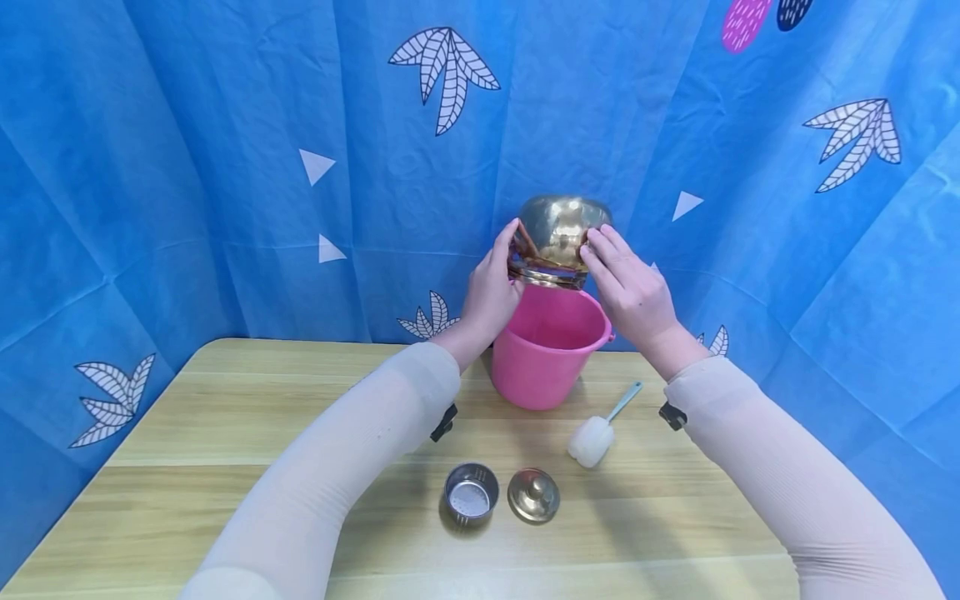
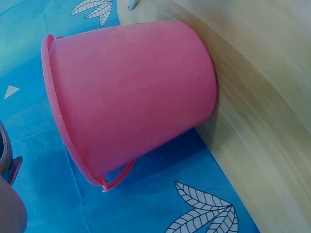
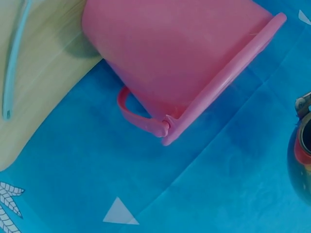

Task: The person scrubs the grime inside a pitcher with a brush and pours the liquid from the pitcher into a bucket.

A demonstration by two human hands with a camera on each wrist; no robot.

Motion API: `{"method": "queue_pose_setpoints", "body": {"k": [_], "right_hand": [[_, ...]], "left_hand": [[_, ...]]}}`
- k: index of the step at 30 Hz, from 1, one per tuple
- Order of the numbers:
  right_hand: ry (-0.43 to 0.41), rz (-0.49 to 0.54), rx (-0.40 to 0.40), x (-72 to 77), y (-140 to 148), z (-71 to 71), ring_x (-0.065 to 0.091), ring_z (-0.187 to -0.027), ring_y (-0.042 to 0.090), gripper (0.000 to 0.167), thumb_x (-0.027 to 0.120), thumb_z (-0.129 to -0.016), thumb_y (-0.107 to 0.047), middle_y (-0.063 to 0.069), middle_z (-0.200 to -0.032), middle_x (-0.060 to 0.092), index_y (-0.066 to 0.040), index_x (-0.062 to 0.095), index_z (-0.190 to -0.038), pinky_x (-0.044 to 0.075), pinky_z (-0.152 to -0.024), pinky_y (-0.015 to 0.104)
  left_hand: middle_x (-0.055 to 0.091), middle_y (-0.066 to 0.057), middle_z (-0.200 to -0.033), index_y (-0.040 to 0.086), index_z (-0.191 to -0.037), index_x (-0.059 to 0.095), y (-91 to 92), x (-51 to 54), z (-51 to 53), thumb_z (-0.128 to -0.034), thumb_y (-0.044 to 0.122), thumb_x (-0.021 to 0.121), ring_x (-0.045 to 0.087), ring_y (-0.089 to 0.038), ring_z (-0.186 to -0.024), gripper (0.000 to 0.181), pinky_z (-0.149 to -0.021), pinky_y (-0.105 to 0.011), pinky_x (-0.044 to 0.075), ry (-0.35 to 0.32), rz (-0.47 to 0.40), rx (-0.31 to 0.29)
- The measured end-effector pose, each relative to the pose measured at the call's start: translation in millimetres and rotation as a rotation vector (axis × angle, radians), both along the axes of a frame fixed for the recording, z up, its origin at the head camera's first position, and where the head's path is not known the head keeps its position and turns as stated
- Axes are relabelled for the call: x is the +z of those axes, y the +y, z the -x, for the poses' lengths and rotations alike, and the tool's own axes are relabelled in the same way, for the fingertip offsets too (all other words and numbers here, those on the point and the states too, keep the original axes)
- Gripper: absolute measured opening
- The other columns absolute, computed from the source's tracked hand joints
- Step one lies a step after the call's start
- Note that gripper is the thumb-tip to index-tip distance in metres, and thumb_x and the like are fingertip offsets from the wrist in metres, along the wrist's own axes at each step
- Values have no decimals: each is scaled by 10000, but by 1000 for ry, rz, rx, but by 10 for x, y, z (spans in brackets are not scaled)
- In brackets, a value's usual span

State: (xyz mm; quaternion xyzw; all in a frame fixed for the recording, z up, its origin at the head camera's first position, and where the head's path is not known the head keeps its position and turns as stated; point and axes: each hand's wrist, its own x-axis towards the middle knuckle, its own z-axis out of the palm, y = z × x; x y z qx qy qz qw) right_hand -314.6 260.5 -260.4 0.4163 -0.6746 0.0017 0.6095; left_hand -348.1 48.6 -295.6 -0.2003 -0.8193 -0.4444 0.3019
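A shiny brass-coloured pot (image 1: 566, 225) with brown handle parts is held in the air, tipped mouth-down over the pink bucket (image 1: 536, 379). My left hand (image 1: 489, 292) grips its left side, the thumb close to the rim. On the right, the fingers of my right hand (image 1: 636, 287) hold the pot's side; that thumb is hidden. The bucket stands upright on the table below. The left wrist view catches only the pot's edge (image 2: 4, 150) beside a bit of hand. At the right edge of the right wrist view, part of the pot's rounded body (image 3: 297, 174) shows.
Nearer on the wooden table (image 1: 247, 467) are a small steel cup (image 1: 471, 500) and a round brass-coloured lid (image 1: 534, 496). A white sponge brush (image 1: 592, 442) with a pale blue handle lies right of the bucket. Blue patterned cloth (image 1: 247, 167) hangs behind and around the table.
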Motion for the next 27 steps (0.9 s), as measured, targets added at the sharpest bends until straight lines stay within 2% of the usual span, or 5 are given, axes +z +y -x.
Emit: {"method": "queue_pose_setpoints", "body": {"k": [6, 11, 17, 27], "right_hand": [[39, -7, 7, 28, -9, -9, 611, -1218, 343, 293, 667, -910, 72, 190, -1295, 649, 26, 704, -1198, 559, -876, 484], [69, -9, 20, 53, -16, -12, 616, -1209, 351, 288, 665, -916, 63, 193, -1290, 652, 25, 705, -1199, 565, -856, 490], [87, -8, 31, 73, -34, -16, 613, -1214, 350, 294, 671, -913, 60, 194, -1292, 650, 29, 703, -1203, 558, -884, 478], [120, 5, 37, 69, -65, -22, 633, -1185, 345, 259, 653, -932, 45, 184, -1270, 666, 24, 715, -1183, 571, -852, 472]], "left_hand": [[606, -123, -1322, 261, -1590, 245, 5, 17, -16, -854, -91, 702, 644, -300, -1016, 935, -802, -337, 576, 2, -6, 8], [583, -117, -1381, 232, -1587, 256, 9, 32, -20, -859, -87, 697, 637, -311, -1093, 908, -867, -361, 570, 37, -5, 14], [558, -114, -1422, 238, -1588, 251, 0, 52, -24, -854, -85, 700, 634, -310, -1086, 919, -843, -360, 572, 58, -7, 13], [560, -119, -1415, 240, -1588, 254, -14, 62, -32, -847, -92, 704, 628, -324, -1126, 928, -878, -372, 569, 58, -10, 10]]}}
